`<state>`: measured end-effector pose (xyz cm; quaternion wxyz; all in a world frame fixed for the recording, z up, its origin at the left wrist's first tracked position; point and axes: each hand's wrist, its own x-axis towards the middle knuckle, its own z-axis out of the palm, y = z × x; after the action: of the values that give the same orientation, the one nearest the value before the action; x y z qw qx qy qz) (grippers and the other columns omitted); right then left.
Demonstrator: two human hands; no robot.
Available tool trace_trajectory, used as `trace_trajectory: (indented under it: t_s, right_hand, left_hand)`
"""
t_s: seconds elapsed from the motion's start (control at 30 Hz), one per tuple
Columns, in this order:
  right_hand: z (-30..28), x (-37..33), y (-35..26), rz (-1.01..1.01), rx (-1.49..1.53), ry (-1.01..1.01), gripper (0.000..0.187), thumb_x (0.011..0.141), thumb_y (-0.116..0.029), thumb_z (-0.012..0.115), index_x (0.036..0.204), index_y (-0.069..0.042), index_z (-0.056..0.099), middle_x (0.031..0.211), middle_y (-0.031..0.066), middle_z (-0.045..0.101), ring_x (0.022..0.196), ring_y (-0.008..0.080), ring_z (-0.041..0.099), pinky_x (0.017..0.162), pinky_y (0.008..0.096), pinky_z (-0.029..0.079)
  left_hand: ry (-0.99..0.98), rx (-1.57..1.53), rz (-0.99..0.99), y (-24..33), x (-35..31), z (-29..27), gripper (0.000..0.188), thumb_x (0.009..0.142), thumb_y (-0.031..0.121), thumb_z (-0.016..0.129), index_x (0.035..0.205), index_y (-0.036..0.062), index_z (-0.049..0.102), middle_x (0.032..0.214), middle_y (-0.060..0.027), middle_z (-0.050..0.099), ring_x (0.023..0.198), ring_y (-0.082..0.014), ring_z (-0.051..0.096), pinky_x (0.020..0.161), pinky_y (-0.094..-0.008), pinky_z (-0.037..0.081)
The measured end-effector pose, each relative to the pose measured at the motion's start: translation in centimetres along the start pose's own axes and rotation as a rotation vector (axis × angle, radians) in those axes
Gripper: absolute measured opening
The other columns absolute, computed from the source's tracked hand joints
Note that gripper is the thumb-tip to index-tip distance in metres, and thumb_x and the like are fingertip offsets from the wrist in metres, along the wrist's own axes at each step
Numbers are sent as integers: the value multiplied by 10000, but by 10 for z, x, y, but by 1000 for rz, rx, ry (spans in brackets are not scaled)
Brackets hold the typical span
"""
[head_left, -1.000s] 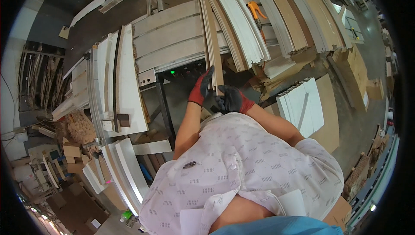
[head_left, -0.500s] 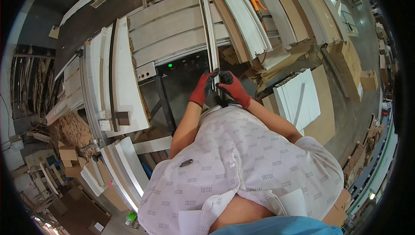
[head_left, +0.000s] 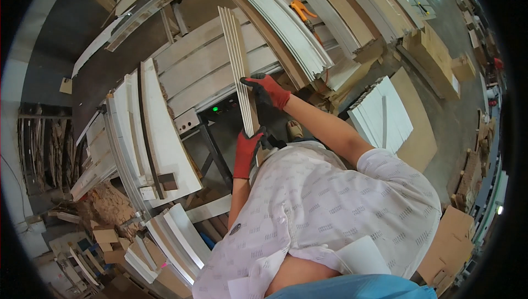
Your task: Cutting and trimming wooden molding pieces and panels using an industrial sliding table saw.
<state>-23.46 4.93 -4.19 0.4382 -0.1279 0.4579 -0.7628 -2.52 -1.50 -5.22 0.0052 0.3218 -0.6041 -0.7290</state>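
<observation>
A bundle of several long, thin white strips (head_left: 235, 51), with a tan face showing along one side, stretches from near my waist out over the slatted workbench (head_left: 201, 73). My left hand (head_left: 250, 146), in a red glove with dark fingers, is closed round the near end of the bundle. Farther along, my right hand (head_left: 268, 90), gloved alike, grips the strips from the right side with its fingers bent over the edge. Part of its grip is hidden.
Stacked white strips (head_left: 286, 24) and an orange-handled air gun (head_left: 302, 10) lie on the bench's right. White boards (head_left: 170, 134) rest at left, near a control panel with a green light (head_left: 215, 109). A pile of white pieces (head_left: 382, 117) stands on cardboard at right.
The strips have tilted leftward and turned, showing more of their edges and tan face. My right hand has shifted up along them; my left hand has come down toward my body.
</observation>
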Motion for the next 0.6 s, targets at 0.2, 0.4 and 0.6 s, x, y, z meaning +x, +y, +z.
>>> trace_trajectory:
  t_s: [0.2,0.4,0.6]
  right_hand:
    - [76,-16,-57,-75,23,-9,404,838,-12,718,1218,29,586,1050,65,679,925,135,650,835,282,537]
    - [132,-41,-102,-206,-100,-96,531,817,-8,739,1300,41,527,1118,84,659,1001,129,622,878,282,522]
    - [156,-53,-125,-362,-252,-49,500,796,-76,788,1226,52,568,1056,90,673,951,116,617,845,270,518]
  left_hand:
    - [80,36,242,27,-39,-32,394,770,93,789,1123,14,633,854,-50,676,663,-94,610,565,-271,486]
    - [142,142,251,79,-80,-37,436,753,144,823,1114,-4,631,863,-79,684,677,-113,625,588,-287,499]
    - [146,146,134,95,-92,-34,443,755,194,835,1093,-15,639,879,-94,690,760,-153,648,695,-322,515]
